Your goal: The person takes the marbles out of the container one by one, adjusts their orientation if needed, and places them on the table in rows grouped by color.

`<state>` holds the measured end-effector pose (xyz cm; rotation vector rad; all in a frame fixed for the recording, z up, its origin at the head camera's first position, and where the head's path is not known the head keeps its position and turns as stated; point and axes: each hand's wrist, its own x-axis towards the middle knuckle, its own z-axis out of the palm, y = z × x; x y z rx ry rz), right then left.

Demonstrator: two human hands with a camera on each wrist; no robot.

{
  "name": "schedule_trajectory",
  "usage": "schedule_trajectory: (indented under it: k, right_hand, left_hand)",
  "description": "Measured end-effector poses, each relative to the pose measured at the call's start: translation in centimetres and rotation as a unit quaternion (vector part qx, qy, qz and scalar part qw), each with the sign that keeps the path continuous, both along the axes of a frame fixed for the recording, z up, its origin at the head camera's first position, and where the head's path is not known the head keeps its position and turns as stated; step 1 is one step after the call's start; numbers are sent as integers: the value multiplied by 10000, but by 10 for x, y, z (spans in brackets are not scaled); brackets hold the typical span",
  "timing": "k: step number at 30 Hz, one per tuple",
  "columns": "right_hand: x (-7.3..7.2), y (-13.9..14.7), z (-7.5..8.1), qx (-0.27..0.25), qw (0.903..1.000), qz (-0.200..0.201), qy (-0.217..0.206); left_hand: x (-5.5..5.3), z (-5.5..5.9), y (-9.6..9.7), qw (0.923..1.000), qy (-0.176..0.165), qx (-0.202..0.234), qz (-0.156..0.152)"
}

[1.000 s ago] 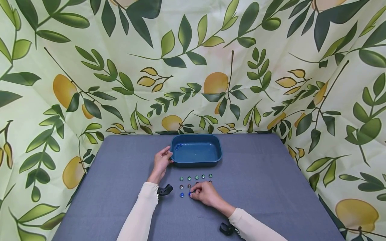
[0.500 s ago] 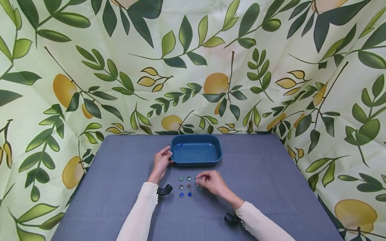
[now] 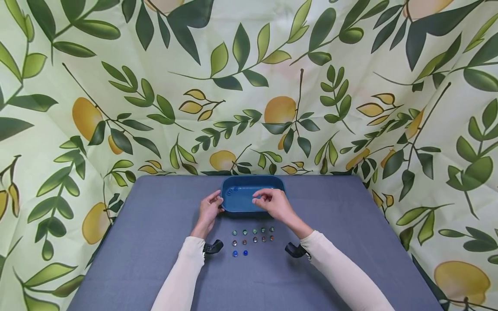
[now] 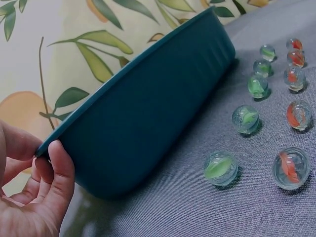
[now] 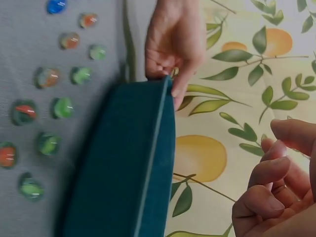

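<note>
A dark teal plastic tub (image 3: 241,214) stands at the table's far side, with several small blue marbles (image 3: 235,188) at its left end. My left hand (image 3: 209,211) pinches its left rim, thumb on the outer wall, as the left wrist view shows. Above the tub's right part hovers my right hand (image 3: 278,205); its fingers (image 5: 269,170) are loosely bent, with thumb and forefinger apart and nothing visible between them. Before the tub lie a row of green-swirled marbles (image 4: 220,168), a row of orange-swirled marbles (image 4: 290,168) and two blue marbles (image 3: 245,253).
A grey cloth covers the table (image 3: 155,224). Right behind the tub rises a leaf-and-lemon patterned curtain (image 3: 221,160), which also hangs along both sides. A black camera mount sits at each wrist, the left one (image 3: 213,247) close to the marble rows.
My right hand has gone from the blue marbles up past the orange and green rows to above the tub, uncovering the rows' right ends. The left hand stays on the rim.
</note>
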<state>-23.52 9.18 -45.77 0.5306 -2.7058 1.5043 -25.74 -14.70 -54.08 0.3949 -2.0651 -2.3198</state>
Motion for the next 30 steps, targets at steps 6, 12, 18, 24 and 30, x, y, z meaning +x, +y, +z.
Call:
schedule_trajectory:
  k: [6,12,18,24,30]
  right_hand:
    - [-21,-15,2,-173,9998,-55,14]
    - [-43,-31,-3,-179,9998,-120,20]
    - [-66,-45,-15,-15,9995,-217,-208]
    - [-82,-56,-31,161,9981,-260,-539]
    - [-92,-64,-44,447,9959,-343,-705]
  left_hand:
    - [0,2,0,10000,-2,-29,16]
    - [0,4,1,10000,29,-23,26]
    - [1,5,1,10000,-21,-86,9]
    - [2,4,1,9999,-31,-138,6]
    - [3,3,2,10000,3,-68,15]
